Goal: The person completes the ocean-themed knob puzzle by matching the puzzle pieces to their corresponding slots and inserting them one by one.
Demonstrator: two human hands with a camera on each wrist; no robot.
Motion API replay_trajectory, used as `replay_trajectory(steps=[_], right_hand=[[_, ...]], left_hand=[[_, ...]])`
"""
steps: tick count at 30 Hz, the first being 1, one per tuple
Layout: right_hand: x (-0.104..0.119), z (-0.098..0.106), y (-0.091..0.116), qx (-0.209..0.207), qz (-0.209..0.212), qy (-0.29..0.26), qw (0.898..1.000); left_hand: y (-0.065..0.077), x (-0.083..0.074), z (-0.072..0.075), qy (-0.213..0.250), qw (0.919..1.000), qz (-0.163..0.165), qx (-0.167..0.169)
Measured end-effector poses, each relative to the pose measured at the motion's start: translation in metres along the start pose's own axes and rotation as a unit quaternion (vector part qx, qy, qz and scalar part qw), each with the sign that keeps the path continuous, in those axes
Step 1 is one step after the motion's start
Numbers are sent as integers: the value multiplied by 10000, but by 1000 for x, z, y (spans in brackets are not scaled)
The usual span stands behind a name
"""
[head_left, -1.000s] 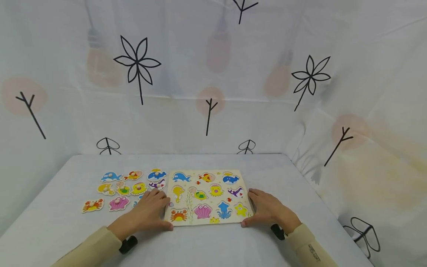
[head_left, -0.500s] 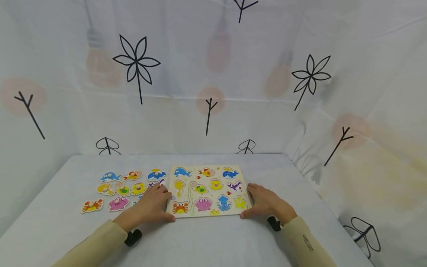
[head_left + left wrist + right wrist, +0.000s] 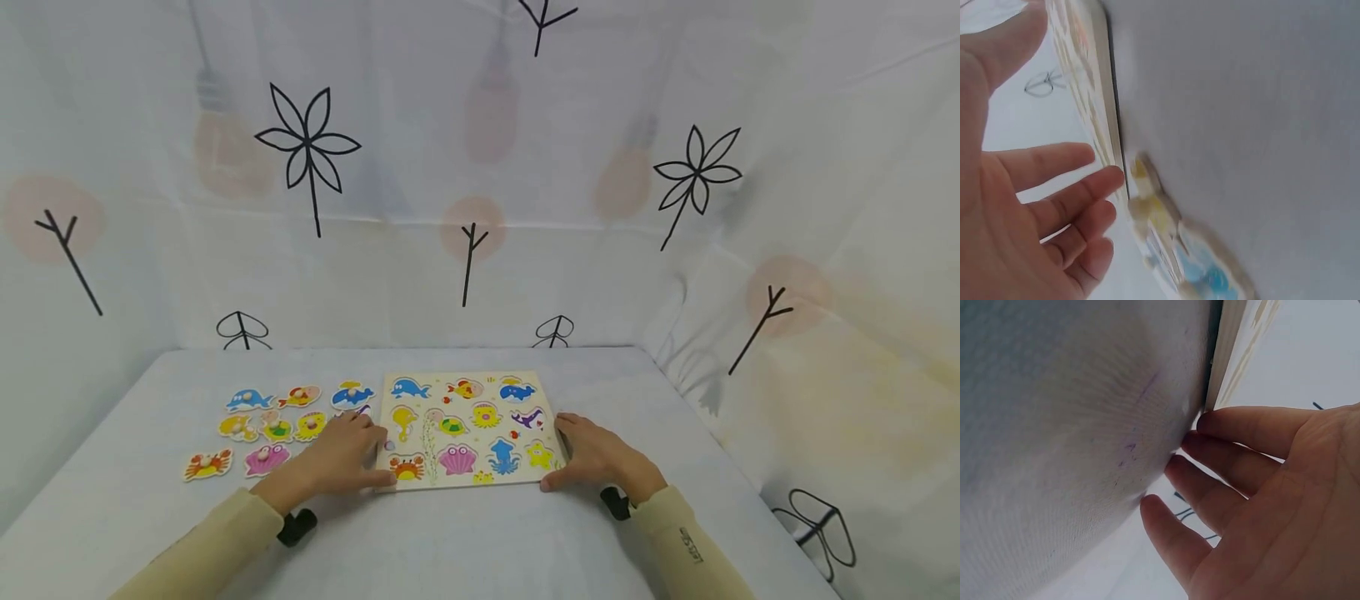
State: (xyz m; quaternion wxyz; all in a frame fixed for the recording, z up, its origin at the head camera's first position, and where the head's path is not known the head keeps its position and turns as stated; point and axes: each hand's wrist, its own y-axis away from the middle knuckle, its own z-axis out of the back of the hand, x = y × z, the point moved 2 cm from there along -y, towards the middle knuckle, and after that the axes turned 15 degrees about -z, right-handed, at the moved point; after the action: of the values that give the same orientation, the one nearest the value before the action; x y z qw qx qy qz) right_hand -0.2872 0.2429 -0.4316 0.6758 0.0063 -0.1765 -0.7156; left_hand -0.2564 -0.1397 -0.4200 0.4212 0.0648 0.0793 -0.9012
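Note:
A pale wooden puzzle board (image 3: 480, 442) printed with sea animals lies flat on the table, with a hand at each short side. My left hand (image 3: 341, 454) rests at its left edge, the thumb by the near left corner and the fingers loosely bent. At the right edge lies my right hand (image 3: 603, 458), thumb by the near corner. The right wrist view shows relaxed fingers (image 3: 1235, 465) touching the cloth, one against the board's side (image 3: 1225, 353). Loose puzzle pieces (image 3: 1210, 272) lie just beyond the left fingers in the left wrist view; my left hand partly hides them in the head view.
Several knobbed pieces lie left of the board, among them a crab (image 3: 207, 464), a pink shell (image 3: 266, 460), a yellow octopus (image 3: 311, 426) and a blue whale (image 3: 352, 396). White cloth covers the table (image 3: 480, 550); a printed curtain (image 3: 397, 275) hangs behind it.
Both hands have moved the board a little away from me, toward the table's back. Over the last half second board and hands have hardly moved. The loose pieces stay in place.

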Motion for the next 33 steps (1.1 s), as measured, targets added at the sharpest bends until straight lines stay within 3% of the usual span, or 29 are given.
replay_trajectory(steps=[9, 14, 18, 26, 33], right_hand=[[-2, -3, 0, 110, -12, -152, 9998], [-4, -3, -1, 78, 14, -136, 9999], [-3, -2, -2, 71, 25, -146, 9999], [-2, -1, 0, 77, -20, -158, 9998], [-2, -1, 2, 98, -21, -230, 9997]], left_hand=[[-7, 30, 11, 545, 9982, 73, -224], [-14, 48, 15, 492, 9982, 110, -331], [-19, 62, 23, 563, 9971, 350, -368], [-30, 93, 27, 1336, 9877, 764, -260], [-35, 107, 20, 1485, 9840, 979, -44]])
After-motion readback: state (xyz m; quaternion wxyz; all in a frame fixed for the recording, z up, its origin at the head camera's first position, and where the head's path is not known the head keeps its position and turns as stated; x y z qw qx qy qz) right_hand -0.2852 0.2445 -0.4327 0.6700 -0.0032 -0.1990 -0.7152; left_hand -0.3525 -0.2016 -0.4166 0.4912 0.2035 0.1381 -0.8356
